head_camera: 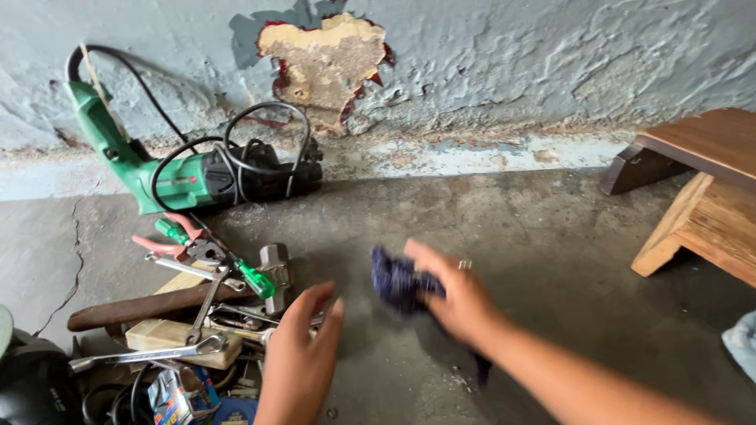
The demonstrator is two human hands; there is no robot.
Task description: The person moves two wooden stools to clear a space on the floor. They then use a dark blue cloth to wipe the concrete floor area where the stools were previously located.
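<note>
Rag [398,279], dark blue, sits bunched in the right hand [457,295], fingers clamped on it just above the floor [551,236]; left hand [303,346] hovers spread, seemingly empty, beside the tools [205,267].

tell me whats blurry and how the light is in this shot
Head view: the right hand and the dark blue cloth it grips are smeared by motion blur; the left hand is slightly soft. The green power tool and the tool pile look sharp. Light is soft and even, with faint shadows on the concrete floor and no glare.
</note>
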